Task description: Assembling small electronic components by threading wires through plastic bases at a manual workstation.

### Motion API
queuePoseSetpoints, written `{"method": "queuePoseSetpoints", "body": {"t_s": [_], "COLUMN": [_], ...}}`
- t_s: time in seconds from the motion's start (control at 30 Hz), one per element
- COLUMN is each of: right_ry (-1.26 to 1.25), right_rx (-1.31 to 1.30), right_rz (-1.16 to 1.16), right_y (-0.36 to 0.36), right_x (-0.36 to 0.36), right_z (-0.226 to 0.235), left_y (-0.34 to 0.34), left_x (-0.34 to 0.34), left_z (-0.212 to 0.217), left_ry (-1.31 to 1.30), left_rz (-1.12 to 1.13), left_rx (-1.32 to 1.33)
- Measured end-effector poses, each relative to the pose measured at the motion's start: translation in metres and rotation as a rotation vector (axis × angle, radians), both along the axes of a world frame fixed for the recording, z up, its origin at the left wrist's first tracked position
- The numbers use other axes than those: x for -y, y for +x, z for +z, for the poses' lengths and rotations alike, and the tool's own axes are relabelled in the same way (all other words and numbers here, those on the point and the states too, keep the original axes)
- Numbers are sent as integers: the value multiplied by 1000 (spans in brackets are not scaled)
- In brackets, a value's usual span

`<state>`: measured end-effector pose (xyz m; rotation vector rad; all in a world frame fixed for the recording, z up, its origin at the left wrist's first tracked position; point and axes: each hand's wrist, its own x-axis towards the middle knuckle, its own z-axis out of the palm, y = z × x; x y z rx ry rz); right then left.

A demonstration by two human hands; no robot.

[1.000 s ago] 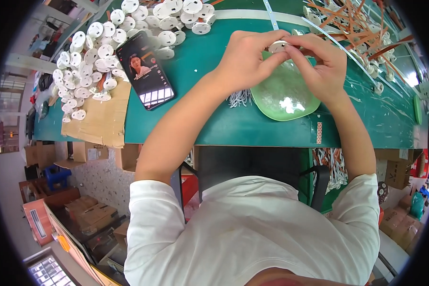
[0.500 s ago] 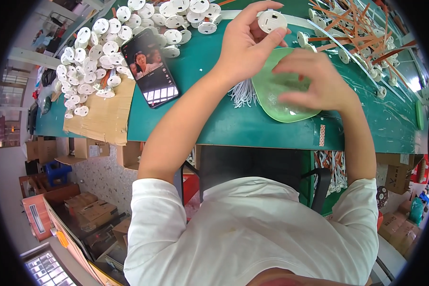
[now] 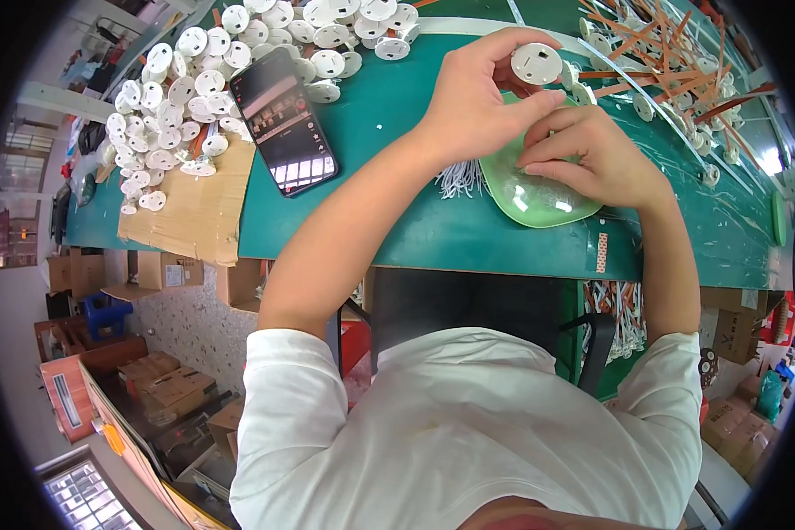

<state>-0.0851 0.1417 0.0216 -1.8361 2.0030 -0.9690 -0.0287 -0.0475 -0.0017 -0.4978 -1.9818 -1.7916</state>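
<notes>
My left hand (image 3: 490, 93) grips a round white plastic disc (image 3: 536, 64) with small dark slots, held up above the table past the green dish. Over the light green shallow dish (image 3: 539, 210), my right hand (image 3: 583, 159) has its thumb and fingers drawn together in a pinch at the dish's inside. Whatever lies between those fingertips is too small to make out. Small clear bits appear to lie in the dish. A bundle of thin white wires (image 3: 460, 179) lies against the dish's left side, partly hidden by my left forearm.
Many similar white discs (image 3: 208, 82) are heaped at the left, partly on a flat cardboard sheet (image 3: 194, 212). A smartphone (image 3: 284, 122) leans beside them. Orange-brown strips (image 3: 654, 44) with more discs lie tangled at far right. The green table's (image 3: 327, 231) front edge runs before me.
My right hand has lowered into the dish, its fingers closing from a blurred, spread pose. The left hand with the disc has shifted slightly right and nearer. The phone's picture has changed.
</notes>
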Motion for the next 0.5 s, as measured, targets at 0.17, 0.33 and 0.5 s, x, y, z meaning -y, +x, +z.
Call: {"method": "queuePoseSetpoints", "body": {"t_s": [0.17,0.33,0.5], "right_ry": [15,111,24], "right_rx": [-71,127,64], "right_rz": [-73,-264,-243], "right_y": [-1,0,-3], "right_x": [-3,-6,-4], "right_z": [3,9,6], "left_y": [1,-6,-10], "left_x": [0,1,1], "left_z": [0,-8,-15], "left_ry": [-86,-39,-51], "left_rz": [16,68,41], "left_rx": [40,18,59]}}
